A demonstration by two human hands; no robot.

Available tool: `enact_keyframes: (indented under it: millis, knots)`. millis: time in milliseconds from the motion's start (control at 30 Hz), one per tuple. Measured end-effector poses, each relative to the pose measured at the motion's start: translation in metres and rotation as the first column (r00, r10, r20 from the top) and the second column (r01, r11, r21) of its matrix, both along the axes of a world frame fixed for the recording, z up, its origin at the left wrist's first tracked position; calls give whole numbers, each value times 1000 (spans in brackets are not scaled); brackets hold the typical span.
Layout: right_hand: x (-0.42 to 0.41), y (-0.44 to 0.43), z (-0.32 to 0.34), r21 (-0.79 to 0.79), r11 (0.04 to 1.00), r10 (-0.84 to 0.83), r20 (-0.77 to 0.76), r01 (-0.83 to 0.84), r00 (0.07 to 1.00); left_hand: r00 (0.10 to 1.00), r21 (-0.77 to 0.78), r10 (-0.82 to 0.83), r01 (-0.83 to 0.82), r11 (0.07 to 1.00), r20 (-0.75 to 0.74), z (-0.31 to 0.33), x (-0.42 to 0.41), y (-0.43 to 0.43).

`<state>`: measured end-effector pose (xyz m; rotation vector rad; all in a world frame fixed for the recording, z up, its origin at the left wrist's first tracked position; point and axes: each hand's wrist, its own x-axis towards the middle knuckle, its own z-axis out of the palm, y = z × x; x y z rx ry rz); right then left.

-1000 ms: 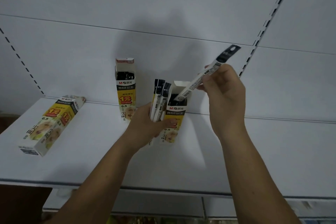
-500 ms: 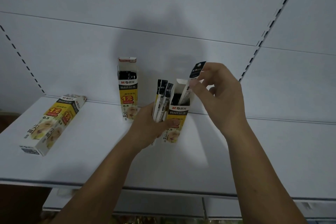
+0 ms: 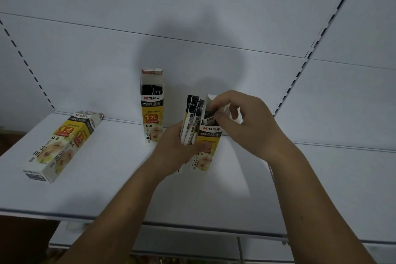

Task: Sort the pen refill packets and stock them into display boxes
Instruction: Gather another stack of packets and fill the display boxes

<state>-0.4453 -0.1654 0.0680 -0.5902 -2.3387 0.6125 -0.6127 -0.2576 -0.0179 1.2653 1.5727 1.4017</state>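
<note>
A yellow and white display box [image 3: 206, 148] stands upright on the white shelf [image 3: 107, 186], its top open. My left hand [image 3: 173, 150] grips this box together with a few black-and-white refill packets [image 3: 191, 120] held against its left side. My right hand [image 3: 246, 122] is at the box's open top, fingertips pinched on a refill packet [image 3: 209, 113] that sits almost fully inside the box. A second upright display box [image 3: 151, 107] full of black-topped packets stands behind and to the left.
A third display box [image 3: 62, 146] lies on its side at the shelf's left end. The white back panel [image 3: 192, 17] rises behind the boxes, with slotted uprights at left and right. The shelf's front edge [image 3: 150, 224] runs below my forearms.
My right hand has lowered the single packet from a slant above the box down into its open top. The left hand has held still.
</note>
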Motion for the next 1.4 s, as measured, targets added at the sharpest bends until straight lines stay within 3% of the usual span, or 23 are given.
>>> enact_keyframes:
  millis: [200, 367, 500, 667, 900, 967, 1033, 1133, 1267, 1400]
  knots:
    - [1, 0, -4, 80, 994, -93, 360, 69, 928, 998, 30, -52, 51, 998, 33, -1, -1, 1]
    - [1, -6, 1, 112, 991, -99, 289, 69, 952, 999, 19, -32, 32, 999, 8, -3, -3, 3]
    - [-4, -5, -10, 187, 982, -97, 391, 24, 915, 1000, 28, -10, 10, 1000, 0, -6, -5, 5]
    - [-1, 0, -22, 104, 981, -169, 19, 166, 985, 1000, 22, 19, -19, 1000, 10, -3, -5, 19]
    - [2, -4, -43, 140, 974, -157, -165, 180, 974, 992, 33, 52, -56, 998, 118, -7, -7, 13]
    - [2, -13, -44, 155, 966, -162, -251, 205, 954, 961, 37, 15, -26, 999, 275, -10, -13, 4]
    - [1, -28, -43, 89, 968, -201, -290, 235, 936, 881, 58, -46, 21, 998, 472, -10, -20, -5]
    - [-5, -51, -49, -256, 951, -233, -227, 172, 946, 823, 79, -137, 112, 991, 551, -2, -23, -21]
    - [-20, -63, -54, -516, 852, -204, -173, 88, 963, 929, 90, -205, 186, 978, 308, 7, -25, -38]
    - [-31, -68, -50, -533, 846, -195, -251, 33, 948, 960, 50, -231, 226, 973, 158, 21, -22, -46]
